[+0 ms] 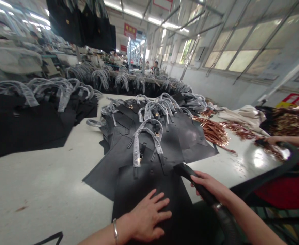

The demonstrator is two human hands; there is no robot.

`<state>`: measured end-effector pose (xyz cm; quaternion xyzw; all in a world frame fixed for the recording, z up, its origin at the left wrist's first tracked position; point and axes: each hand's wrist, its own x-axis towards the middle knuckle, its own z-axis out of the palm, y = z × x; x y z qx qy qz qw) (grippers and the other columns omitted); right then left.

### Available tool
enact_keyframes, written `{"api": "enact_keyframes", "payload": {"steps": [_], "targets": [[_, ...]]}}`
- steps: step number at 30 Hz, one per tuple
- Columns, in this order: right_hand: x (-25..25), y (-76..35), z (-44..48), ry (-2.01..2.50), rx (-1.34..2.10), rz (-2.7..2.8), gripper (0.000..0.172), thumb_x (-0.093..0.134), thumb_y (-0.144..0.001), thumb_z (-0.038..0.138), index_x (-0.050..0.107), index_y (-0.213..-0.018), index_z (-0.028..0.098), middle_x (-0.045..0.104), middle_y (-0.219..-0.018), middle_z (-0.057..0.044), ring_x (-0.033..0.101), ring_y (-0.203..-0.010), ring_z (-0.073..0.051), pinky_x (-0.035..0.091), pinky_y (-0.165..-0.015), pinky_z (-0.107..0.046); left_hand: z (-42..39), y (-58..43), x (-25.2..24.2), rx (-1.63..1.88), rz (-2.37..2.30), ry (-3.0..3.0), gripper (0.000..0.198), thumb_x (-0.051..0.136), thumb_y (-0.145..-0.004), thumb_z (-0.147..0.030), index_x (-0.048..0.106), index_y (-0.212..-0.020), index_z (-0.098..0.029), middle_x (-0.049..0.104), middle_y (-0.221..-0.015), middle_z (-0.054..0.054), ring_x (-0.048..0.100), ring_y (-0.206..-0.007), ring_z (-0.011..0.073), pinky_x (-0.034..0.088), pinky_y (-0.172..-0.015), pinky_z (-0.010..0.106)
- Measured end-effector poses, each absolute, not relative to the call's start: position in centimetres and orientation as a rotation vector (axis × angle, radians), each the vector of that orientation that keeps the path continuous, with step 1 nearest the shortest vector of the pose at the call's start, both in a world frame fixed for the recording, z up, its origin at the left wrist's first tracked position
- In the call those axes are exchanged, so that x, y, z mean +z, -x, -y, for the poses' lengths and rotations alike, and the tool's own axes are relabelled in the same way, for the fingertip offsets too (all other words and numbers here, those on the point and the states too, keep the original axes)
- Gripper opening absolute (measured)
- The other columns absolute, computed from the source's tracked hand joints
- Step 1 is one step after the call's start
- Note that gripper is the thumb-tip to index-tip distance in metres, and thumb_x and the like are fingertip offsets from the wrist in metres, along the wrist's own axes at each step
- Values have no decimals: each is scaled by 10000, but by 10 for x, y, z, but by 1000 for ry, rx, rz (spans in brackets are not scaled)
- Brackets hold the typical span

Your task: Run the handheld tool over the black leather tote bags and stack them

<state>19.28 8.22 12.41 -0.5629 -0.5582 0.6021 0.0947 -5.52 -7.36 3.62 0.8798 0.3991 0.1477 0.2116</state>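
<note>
My left hand (148,216) lies flat with fingers spread on a black leather bag panel (139,183) at the near edge of the white table (49,183). My right hand (209,187) is wrapped round a black hose nozzle (187,172), whose tip rests on the same panel. The hose (272,175) curves away to the right. The panel's handle (146,139) is wrapped in clear plastic.
Several more black bags with wrapped handles (154,112) fan out behind, and stacks lie at left (32,112). Copper-coloured straps (212,131) lie at right, where another person's hand (273,139) reaches in. People work at the far end.
</note>
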Motion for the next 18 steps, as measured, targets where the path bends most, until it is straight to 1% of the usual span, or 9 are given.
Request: {"api": "enact_keyframes", "payload": {"steps": [2,3,5,7,8,11,15,18], "targets": [[119,-184,-92,1688,1807,1679,335,619,-823,419,558,-1056,185,619,-717,-6,579,-454,-105,418,-381,-192,70,57,34,449,-1213,-2386,527,462,-898,-510,417,-1393,-334,412,-1472,40,372,-1350,264,172,-1162,489],[116,-180,-97,1692,1817,1686,316,616,-824,421,558,-1021,181,619,-717,-9,579,-452,-108,419,-376,-195,67,57,32,473,-1300,-2350,538,454,-900,-520,415,-1398,-319,404,-1476,52,371,-1351,262,169,-1165,481],[112,-173,-108,1697,1829,1689,291,596,-836,426,545,-977,177,620,-719,-13,582,-459,-109,426,-381,-197,59,58,26,517,-1456,-2294,585,450,-896,-541,389,-1420,-287,315,-1523,82,288,-1396,282,150,-1169,492],[109,-169,-118,1690,1833,1692,284,575,-849,435,527,-975,185,619,-727,-8,583,-466,-103,431,-389,-192,54,58,20,534,-1493,-2291,613,464,-886,-551,377,-1429,-279,211,-1562,90,180,-1433,299,133,-1170,506],[109,-169,-121,1684,1833,1696,287,571,-851,441,521,-982,190,620,-731,-5,583,-468,-101,433,-393,-190,52,59,17,540,-1485,-2298,612,470,-886,-544,372,-1431,-283,186,-1569,87,154,-1440,296,129,-1171,506],[112,-172,-127,1682,1839,1722,310,585,-837,452,526,-987,188,632,-735,-13,587,-467,-107,444,-397,-199,53,59,11,555,-1464,-2299,628,510,-878,-506,342,-1445,-295,148,-1576,79,143,-1443,288,117,-1175,501],[114,-174,-129,1717,1829,1740,329,618,-803,440,552,-977,168,643,-699,-31,583,-443,-127,450,-386,-225,54,61,10,535,-1431,-2320,683,603,-831,-405,332,-1448,-294,121,-1578,81,146,-1441,294,99,-1173,499],[111,-163,-131,1704,1722,1741,297,593,-822,417,550,-998,182,618,-685,-7,571,-439,-118,435,-384,-216,53,61,14,528,-1410,-2321,654,580,-846,-418,347,-1442,-279,132,-1576,89,150,-1441,294,94,-1172,495]]}}
